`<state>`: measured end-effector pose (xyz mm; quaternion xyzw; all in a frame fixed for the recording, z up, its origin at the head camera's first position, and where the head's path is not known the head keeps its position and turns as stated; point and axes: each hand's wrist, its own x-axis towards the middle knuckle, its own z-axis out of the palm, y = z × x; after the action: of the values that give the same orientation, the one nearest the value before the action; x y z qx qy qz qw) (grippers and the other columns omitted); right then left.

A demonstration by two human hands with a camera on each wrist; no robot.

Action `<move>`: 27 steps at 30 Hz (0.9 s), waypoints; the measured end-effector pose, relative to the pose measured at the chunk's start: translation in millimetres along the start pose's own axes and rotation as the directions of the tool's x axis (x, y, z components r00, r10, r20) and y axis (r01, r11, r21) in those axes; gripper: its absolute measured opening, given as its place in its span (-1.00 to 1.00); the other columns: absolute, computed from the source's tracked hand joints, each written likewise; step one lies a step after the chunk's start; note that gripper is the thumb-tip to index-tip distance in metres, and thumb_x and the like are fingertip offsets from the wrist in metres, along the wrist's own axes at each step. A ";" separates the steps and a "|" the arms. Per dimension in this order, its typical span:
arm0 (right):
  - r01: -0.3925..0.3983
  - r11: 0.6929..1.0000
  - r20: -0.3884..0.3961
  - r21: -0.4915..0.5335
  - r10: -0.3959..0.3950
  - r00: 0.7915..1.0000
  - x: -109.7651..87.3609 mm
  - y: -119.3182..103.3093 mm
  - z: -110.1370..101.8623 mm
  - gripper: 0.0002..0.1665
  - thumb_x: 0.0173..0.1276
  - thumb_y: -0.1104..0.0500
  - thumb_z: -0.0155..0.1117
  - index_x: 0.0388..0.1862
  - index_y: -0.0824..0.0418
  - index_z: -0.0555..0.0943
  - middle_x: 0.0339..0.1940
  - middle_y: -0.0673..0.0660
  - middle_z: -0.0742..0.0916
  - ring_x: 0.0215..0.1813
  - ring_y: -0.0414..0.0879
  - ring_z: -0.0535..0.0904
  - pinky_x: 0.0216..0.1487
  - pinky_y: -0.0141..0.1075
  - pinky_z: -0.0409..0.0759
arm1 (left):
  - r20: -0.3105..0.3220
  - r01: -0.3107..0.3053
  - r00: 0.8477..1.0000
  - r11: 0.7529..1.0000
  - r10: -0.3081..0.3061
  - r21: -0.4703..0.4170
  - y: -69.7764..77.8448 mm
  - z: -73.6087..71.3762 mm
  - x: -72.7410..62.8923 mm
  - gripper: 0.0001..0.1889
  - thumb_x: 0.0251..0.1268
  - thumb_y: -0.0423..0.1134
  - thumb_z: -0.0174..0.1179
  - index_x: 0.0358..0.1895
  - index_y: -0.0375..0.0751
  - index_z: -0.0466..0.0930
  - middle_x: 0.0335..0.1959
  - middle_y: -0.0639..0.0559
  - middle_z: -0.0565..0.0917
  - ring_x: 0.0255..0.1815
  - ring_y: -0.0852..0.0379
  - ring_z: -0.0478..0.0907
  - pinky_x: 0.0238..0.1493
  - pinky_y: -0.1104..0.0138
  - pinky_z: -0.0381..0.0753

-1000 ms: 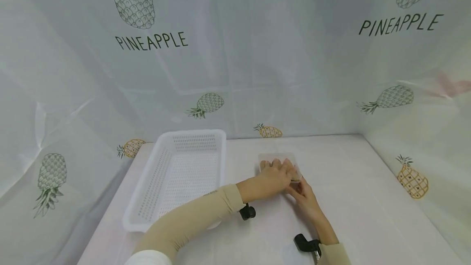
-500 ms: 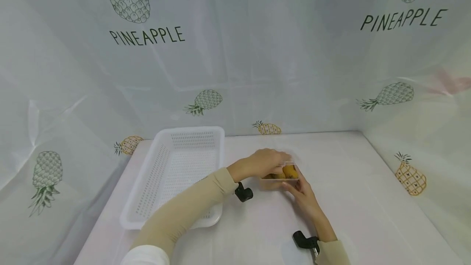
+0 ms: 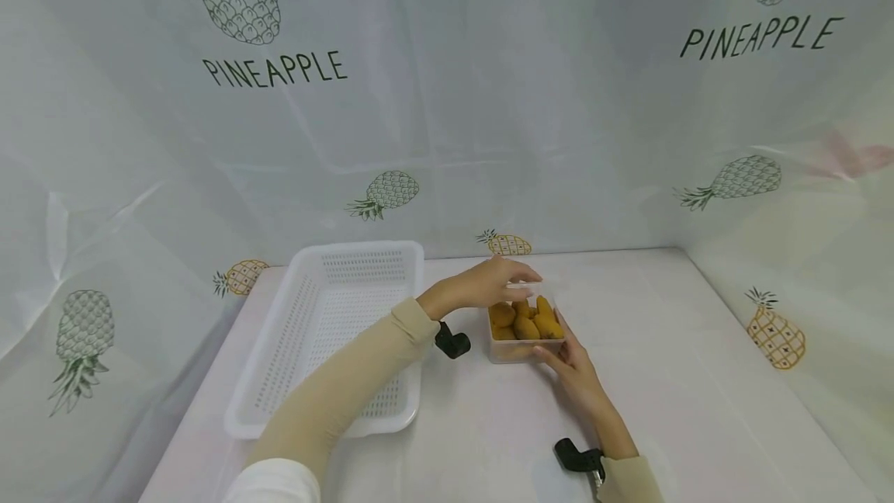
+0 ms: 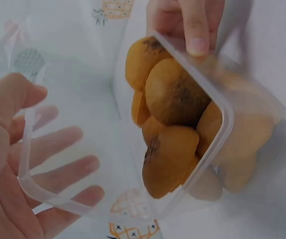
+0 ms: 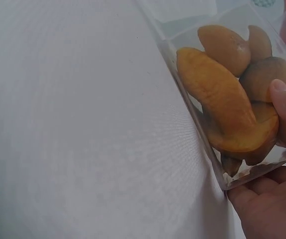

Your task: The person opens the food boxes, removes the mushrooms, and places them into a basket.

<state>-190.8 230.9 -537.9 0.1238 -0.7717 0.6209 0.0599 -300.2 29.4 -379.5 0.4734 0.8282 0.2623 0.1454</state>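
Over the last half-second the left hand [image 3: 489,284] has drawn back toward 11 o'clock, with the clear lid [image 4: 103,149] raised off the yellow fruit [image 3: 527,324]. The box [image 3: 513,352] sits between the basket [image 3: 335,317] at its 9 o'clock and broad tabletop [image 3: 698,379] toward 3. Its mouth faces up; one long fruit [image 5: 215,94] points 11-to-5. Left fingers spread, nearly straight, behind the lid; the right hand [image 3: 576,375] grips the box's 4 o'clock corner.
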 end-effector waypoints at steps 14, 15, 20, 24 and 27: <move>0.006 1.000 -0.015 0.001 -0.006 1.000 -0.8 -2.0 0.2 -0.04 0.48 0.24 0.24 0.65 0.21 -0.10 0.62 0.33 0.03 0.55 0.29 0.00 0.25 -0.64 0.24 | -0.261 0.026 0.959 0.952 -0.110 -0.307 -34.8 -1.1 6.0 -0.64 0.47 -0.02 0.20 0.12 -0.17 0.67 0.09 0.05 0.68 0.15 0.15 0.58 0.21 0.32 0.53; 0.005 1.000 -0.016 -0.005 -0.005 1.000 -1.2 -1.9 0.2 -0.04 0.48 0.23 0.24 0.65 0.20 -0.10 0.62 0.33 0.04 0.55 0.30 0.00 0.24 -0.65 0.24 | -0.272 0.027 0.955 0.944 -0.122 -0.330 -37.1 -0.4 6.7 -0.64 0.47 -0.02 0.19 0.12 -0.17 0.67 0.06 0.03 0.69 0.11 0.15 0.60 0.17 0.31 0.56; -0.012 1.000 -0.016 -0.019 0.012 1.000 -2.5 -0.5 -0.3 -0.04 0.49 0.21 0.24 0.66 0.15 -0.09 0.62 0.31 0.04 0.56 0.26 0.00 0.24 -0.67 0.23 | -0.308 0.010 0.936 0.888 -0.170 -0.459 -47.8 0.9 9.9 -0.68 0.52 -0.11 0.14 0.12 -0.24 0.64 0.00 -0.10 0.73 -0.07 0.13 0.69 0.10 0.12 0.64; 0.000 1.000 -0.019 -0.010 0.000 1.000 -2.1 0.8 -0.2 -0.05 0.49 0.23 0.24 0.66 0.15 -0.08 0.62 0.31 0.05 0.55 0.25 0.02 0.24 -0.65 0.27 | -0.352 -0.001 0.909 0.844 -0.223 -0.537 -56.4 2.3 12.5 -0.66 0.55 -0.13 0.11 0.12 -0.32 0.62 0.01 -0.13 0.72 -0.06 0.09 0.71 0.07 0.17 0.66; 0.006 1.000 -0.021 -0.010 -0.006 1.000 -1.4 1.5 0.0 -0.05 0.49 0.24 0.24 0.65 0.17 -0.08 0.61 0.33 0.05 0.55 0.26 0.03 0.24 -0.65 0.28 | -0.385 -0.007 0.882 0.811 -0.270 -0.585 -61.7 4.3 13.5 -0.65 0.55 -0.12 0.10 0.11 -0.35 0.61 0.01 -0.15 0.72 -0.05 0.04 0.72 0.00 0.30 0.68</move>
<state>-189.9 231.4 -539.7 0.1192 -0.7738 0.6181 0.0704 -348.7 16.8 -418.3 0.2738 0.7534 0.5890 0.1024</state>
